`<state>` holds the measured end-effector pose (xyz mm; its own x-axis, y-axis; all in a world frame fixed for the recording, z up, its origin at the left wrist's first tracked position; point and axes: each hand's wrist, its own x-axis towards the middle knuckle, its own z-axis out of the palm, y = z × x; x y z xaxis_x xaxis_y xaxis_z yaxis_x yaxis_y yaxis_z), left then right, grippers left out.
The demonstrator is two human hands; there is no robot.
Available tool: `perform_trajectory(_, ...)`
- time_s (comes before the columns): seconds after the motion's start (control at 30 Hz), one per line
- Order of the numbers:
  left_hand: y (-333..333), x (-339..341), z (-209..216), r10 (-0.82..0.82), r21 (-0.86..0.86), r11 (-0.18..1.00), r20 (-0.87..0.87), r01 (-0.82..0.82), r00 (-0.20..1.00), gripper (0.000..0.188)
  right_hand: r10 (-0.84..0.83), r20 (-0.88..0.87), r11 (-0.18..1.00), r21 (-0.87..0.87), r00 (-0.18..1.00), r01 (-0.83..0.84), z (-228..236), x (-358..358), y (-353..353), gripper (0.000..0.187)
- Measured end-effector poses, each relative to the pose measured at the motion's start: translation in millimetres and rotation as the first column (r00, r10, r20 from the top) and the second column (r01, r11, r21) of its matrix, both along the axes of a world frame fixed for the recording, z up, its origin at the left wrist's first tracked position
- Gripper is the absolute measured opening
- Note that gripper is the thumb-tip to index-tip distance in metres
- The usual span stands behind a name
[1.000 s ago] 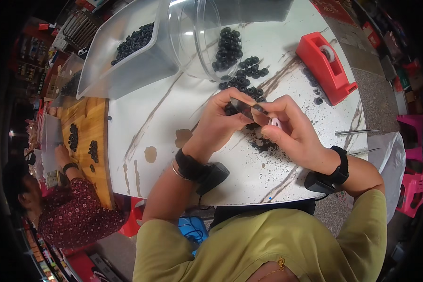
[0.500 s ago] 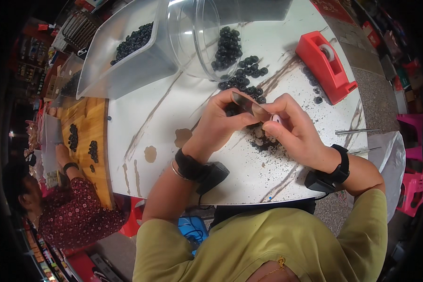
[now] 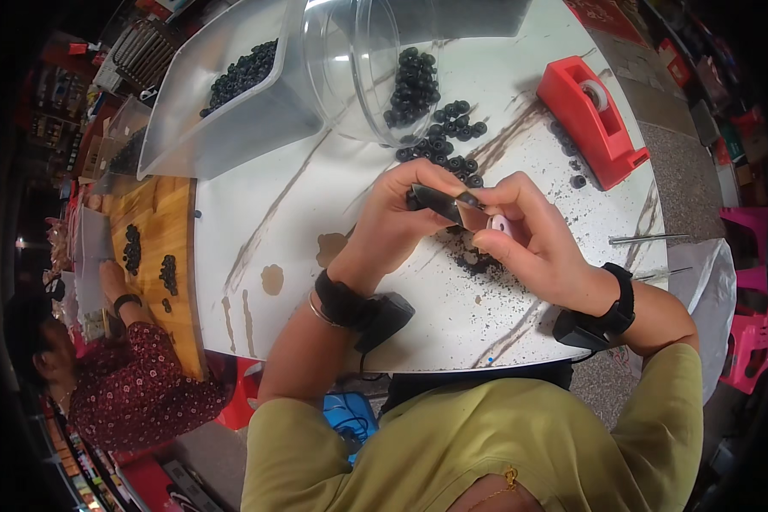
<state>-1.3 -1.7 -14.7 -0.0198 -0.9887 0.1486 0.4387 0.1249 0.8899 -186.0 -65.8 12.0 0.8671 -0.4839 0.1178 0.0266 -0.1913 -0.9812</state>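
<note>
My right hand (image 3: 533, 235) is closed round the pale pink handle (image 3: 499, 225) of a small knife. Its broad blade (image 3: 439, 203) reaches left, between the thumb and fingers of my left hand (image 3: 391, 218). At the fingertips of my left hand is a small black bead (image 3: 468, 198), partly hidden by the fingers and held against the blade. Dark shavings (image 3: 482, 260) lie scattered on the white table (image 3: 290, 222) below my hands. Just beyond them is a loose group of black beads (image 3: 439, 145).
A clear round tub (image 3: 350, 68) lies on its side with beads in its mouth. Left of it stands a translucent bin (image 3: 222, 128) of beads. A red tape dispenser (image 3: 593, 124) sits at right, near metal sticks (image 3: 648, 238). Another person (image 3: 136, 375) works at a wooden board (image 3: 175, 256).
The blade has tilted, and more of its face shows between my hands. The bead now shows at my fingertips. My forearms have hardly moved.
</note>
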Motion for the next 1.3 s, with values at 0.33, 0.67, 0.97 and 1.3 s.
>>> perform_trajectory(0.33, 1, 1, 3, -0.005, -0.011, 1.0, 0.026, 0.005, 1.0, 0.023, 0.014, -0.005, 1.0, 0.017, 1.0, -0.014, 1, -1, 1, 0.027)
perform_trajectory(0.67, 0, 2, 2, -0.008, 0.009, 1.0, 0.009, 0.008, 1.0, 0.021, 0.02, -0.04, 0.996, -0.085, 0.999, -0.023, 2, -2, -1, 0.028)
perform_trajectory(0.97, -1, 3, 3, -0.015, -0.03, 0.999, -0.031, 0.014, 0.999, 0.015, 0.016, 0.025, 1.0, 0.024, 1.0, -0.016, 1, 0, 6, 0.034)
perform_trajectory(1.3, 5, -8, 11, -0.01, -0.004, 1.0, 0.263, 0.012, 0.965, 0.019, -0.011, 0.027, 0.96, 0.278, 1.0, 0.003, 2, 2, -5, 0.022)
